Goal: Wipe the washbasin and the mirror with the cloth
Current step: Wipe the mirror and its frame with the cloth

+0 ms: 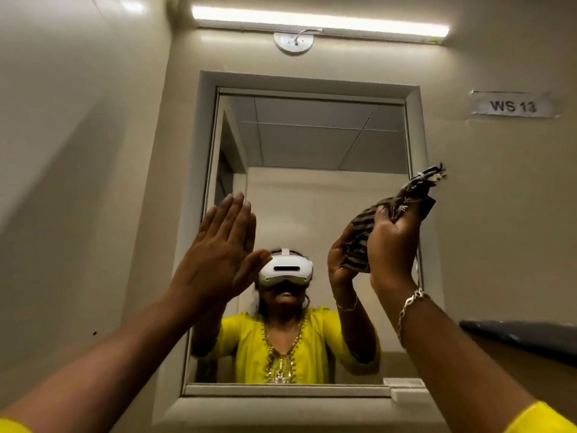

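The mirror hangs in a pale frame on the wall straight ahead and reflects a person in a yellow top with a white headset. My left hand is raised flat, fingers together and straight, against or just before the glass at its left side. My right hand is lifted at the mirror's right edge, closed around a bunched dark striped cloth with frayed ends that stick up above the fingers. The washbasin lies below the view and is hidden.
A tube light runs above the mirror. A label reading WS 13 is stuck on the right wall. A dark grey ledge or fixture juts out at the lower right. The left wall stands close.
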{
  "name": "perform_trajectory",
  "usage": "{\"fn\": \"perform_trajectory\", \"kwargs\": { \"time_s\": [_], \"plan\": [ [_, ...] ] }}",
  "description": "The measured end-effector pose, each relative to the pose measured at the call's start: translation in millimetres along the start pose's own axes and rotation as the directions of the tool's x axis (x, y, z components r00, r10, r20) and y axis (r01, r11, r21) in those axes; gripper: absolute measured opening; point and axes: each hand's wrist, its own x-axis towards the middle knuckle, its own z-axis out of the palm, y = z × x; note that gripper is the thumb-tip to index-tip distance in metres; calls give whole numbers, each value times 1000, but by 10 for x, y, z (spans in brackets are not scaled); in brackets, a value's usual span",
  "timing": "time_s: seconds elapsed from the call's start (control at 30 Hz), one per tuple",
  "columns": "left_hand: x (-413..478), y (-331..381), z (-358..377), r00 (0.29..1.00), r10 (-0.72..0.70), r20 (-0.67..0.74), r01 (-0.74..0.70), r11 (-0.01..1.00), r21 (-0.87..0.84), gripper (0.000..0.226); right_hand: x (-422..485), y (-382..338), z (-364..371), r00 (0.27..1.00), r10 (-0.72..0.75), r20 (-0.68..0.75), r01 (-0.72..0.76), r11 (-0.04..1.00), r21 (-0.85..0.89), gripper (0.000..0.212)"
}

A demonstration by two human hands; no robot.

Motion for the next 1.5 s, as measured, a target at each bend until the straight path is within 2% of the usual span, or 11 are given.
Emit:
{"fn": "perform_trajectory", "kwargs": {
  "time_s": [0.1,0.17,0.23,0.5,0.7,0.8,0.9,1.0,1.27,1.37,1.5],
  "plan": [
    [67,-55,7,999,14,-34,-15,1000,-18,86,204,-28,142,995,-103,4,102,974,-201,54],
    [85,-71,-6,999,27,-46,-27,1000,-13,83,348,-103,264,978,-204,37,206,939,-277,59],
    [97,-79,-19,998,46,-51,-47,999,-3,81,537,-150,395,968,-236,84,250,901,-354,61],
    [118,-175,-23,995,78,-68,-76,996,36,78,1069,-234,736,939,-205,278,339,697,-632,61],
    [292,-350,-12,989,78,-126,-66,993,101,73,1068,-287,617,881,-86,465,406,639,-653,81],
    [360,-391,-31,986,69,-151,-53,993,109,73,1152,-366,450,844,-48,534,443,625,-643,65],
    [395,-399,-32,987,45,-157,-28,994,108,75,1245,-336,296,799,-133,586,575,455,-680,53],
    [417,-414,11,988,58,-145,-40,992,122,74,1282,-224,241,748,-237,620,664,298,-686,54],
    [403,-478,72,987,63,-150,-42,989,143,71,1400,-72,383,785,-255,565,618,389,-683,57],
    [411,-535,72,989,52,-139,-30,987,157,71,1533,-72,423,785,-324,527,618,374,-691,58],
    [441,-639,32,987,44,-154,-18,986,168,72,1641,-48,460,763,-437,476,635,365,-681,77]
  ]
}}
